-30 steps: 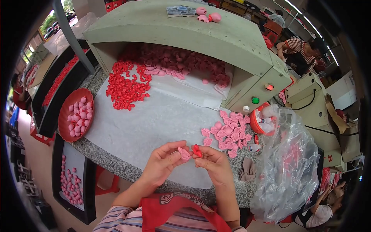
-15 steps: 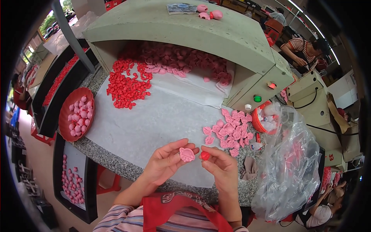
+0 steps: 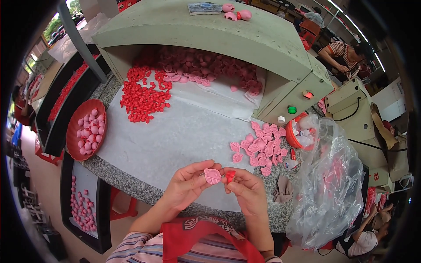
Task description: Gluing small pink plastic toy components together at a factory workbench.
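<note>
Between the thumb and fingers of my left hand (image 3: 187,179) is a pink molded piece (image 3: 213,176), its patterned face turned up. My right hand (image 3: 248,187) pinches a small red molded piece (image 3: 230,175) close beside it. The two hands nearly meet over the near edge of the white sheet (image 3: 144,142). A loose heap of pink molded pieces (image 3: 263,147) lies on the sheet to the right. Farther off at the left is a pile of small red pieces (image 3: 144,98).
A pale green hooded cabinet (image 3: 197,28) holds more pink pieces inside. At left stand a red bowl (image 3: 72,131) of pink balls and a black tray (image 3: 104,210). To the right are a red-orange tub (image 3: 291,138) and a clear plastic bag (image 3: 326,188). Several other people work farther off.
My right hand has moved slightly left, bringing the red piece closer to the pink one. The red piece has turned in my fingers. My left hand has hardly moved.
</note>
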`<state>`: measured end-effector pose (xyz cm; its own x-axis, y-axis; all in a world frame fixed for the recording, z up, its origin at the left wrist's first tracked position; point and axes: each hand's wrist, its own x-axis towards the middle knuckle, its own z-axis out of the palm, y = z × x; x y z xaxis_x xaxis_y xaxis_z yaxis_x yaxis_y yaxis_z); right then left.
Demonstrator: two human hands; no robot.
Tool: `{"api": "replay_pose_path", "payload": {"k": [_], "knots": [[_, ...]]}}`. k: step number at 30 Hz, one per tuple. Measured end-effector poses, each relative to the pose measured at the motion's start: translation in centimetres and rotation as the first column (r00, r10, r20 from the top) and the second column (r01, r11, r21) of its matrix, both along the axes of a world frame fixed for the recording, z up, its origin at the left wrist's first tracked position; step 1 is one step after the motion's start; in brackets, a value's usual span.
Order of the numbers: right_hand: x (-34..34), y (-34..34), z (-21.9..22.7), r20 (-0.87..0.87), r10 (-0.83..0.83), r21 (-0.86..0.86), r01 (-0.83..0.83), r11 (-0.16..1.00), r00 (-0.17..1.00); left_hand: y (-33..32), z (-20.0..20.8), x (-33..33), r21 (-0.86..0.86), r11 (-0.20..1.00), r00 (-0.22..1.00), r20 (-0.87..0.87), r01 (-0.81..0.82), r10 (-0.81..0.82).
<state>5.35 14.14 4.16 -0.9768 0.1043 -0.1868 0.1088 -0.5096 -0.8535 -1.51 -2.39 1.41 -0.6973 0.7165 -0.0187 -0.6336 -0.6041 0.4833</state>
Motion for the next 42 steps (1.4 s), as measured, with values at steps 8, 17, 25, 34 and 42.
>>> {"api": "replay_pose_path", "payload": {"k": [8,17,25,34,42], "knots": [[1.5,-0.8,0.3,-0.053,-0.166,0.154,0.172,0.973,0.985,5.7,-4.4,-2.3,-0.436,0.897,0.995,-0.097,-0.072,0.033],[2.5,0.8,1.1,-0.137,-0.268,0.328,0.299,0.896,0.954,16.4,-5.1,-10.8,-0.315,0.604,0.288,-0.947,-0.732,-0.145],[2.1,-0.1,-0.3,-0.088,-0.19,0.353,0.209,0.912,0.978,13.7,-6.9,-27.6,-0.226,-0.117,0.247,-0.72,-0.967,-0.648],[2.2,0.9,-1.0,0.075,-0.187,0.432,0.138,0.891,0.979,11.4,-2.4,-22.6,-0.501,0.552,0.686,-0.703,-0.666,0.189],[-1.6,0.6,2.3,-0.107,-0.196,0.201,0.214,0.956,0.975,3.6,0.3,-5.2,-0.068,0.993,0.993,0.073,0.093,-0.088]]}}
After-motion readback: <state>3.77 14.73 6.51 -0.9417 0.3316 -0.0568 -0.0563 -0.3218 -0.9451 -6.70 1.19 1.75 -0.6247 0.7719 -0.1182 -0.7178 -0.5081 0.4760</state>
